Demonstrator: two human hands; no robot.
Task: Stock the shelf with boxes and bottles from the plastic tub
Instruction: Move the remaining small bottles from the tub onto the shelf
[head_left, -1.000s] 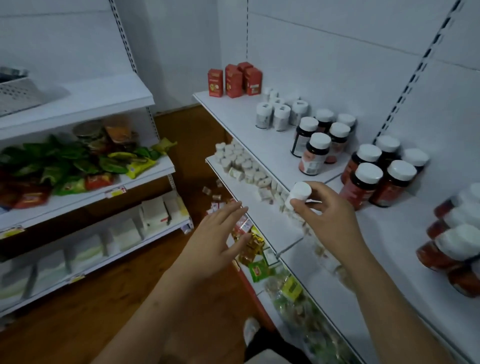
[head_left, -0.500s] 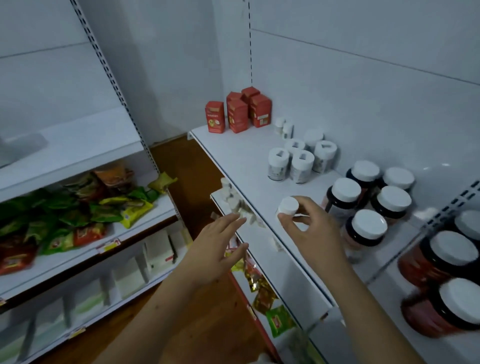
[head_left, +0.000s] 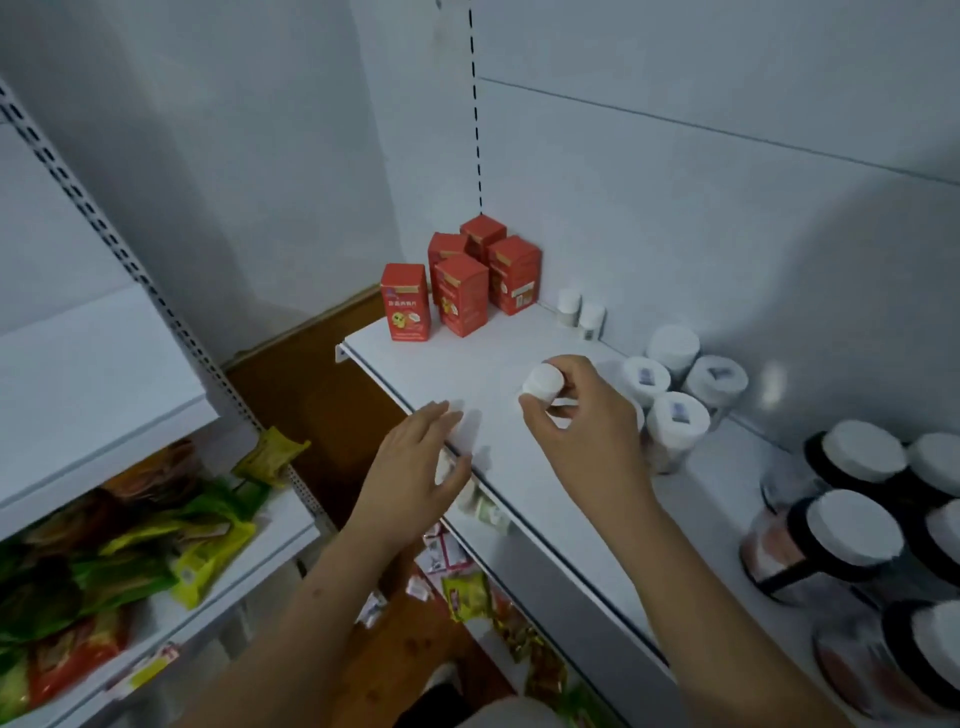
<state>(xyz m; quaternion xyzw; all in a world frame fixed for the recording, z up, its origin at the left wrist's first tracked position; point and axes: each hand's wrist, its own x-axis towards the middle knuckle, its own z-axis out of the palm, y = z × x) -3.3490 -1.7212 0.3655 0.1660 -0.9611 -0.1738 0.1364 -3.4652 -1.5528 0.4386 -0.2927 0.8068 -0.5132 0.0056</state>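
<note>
Right hand (head_left: 576, 421) pinches small white bottle (head_left: 543, 383) — over shelf (head_left: 498, 358).

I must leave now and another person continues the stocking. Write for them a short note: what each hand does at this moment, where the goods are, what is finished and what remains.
Right hand: holds a small white bottle in a fingertip grip above the top shelf, not yet set down.
Left hand: open, empty, at the shelf's front edge.
Done: five red boxes stand at the back corner; two small white bottles by the back wall; white-lidded jars and dark bottles with white caps to the right.
Left: place the held bottle, likely with the small ones. The tub is out of view, so the remaining stock is unknown.
</note>
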